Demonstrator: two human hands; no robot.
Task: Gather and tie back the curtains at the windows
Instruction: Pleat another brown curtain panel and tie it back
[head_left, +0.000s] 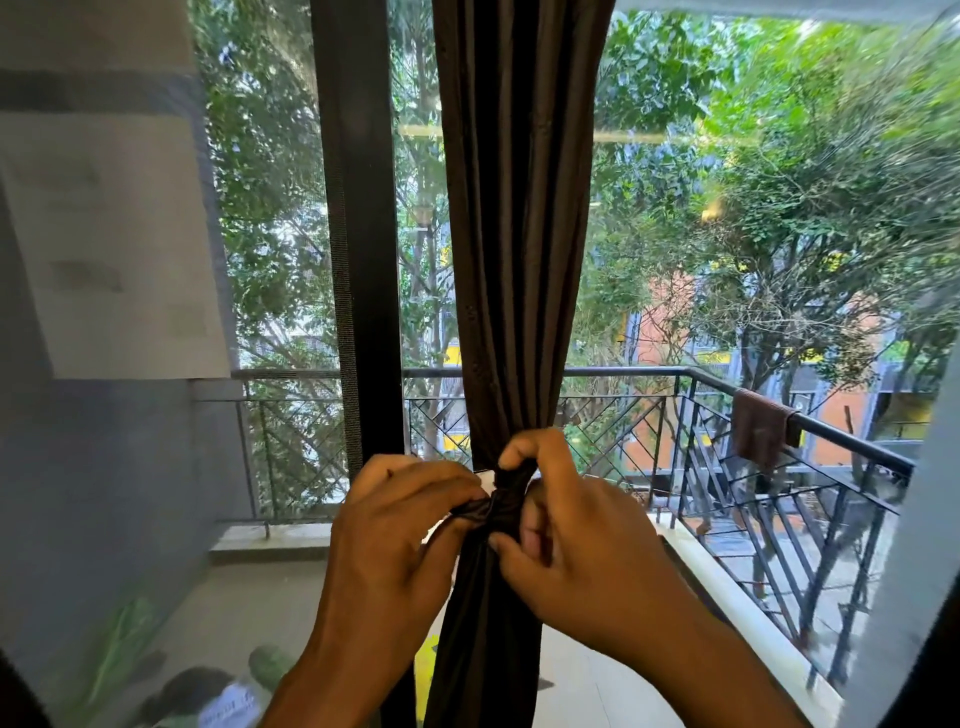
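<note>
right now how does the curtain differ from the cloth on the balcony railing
The curtain is dark, long and indoors, bunched at a knot that the left hand and right hand grip. The cloth is reddish-brown, small and outside, draped loosely over the railing, untouched. Both are hanging fabric.

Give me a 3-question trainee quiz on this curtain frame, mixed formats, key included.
1. True or false: the dark brown pleated fabric curtain is already gathered into one narrow bunch.
2. Multiple choice: the left hand is A) resting on the black metal balcony railing, B) pinching a dark strip of fabric at the cinched point, C) hanging idle.
3. Fill in: the right hand grips the curtain at the ____.

Key:
1. True.
2. B.
3. Knot, the tight cinched point where the curtain narrows. Whether the tie is finished cannot be told.
</note>
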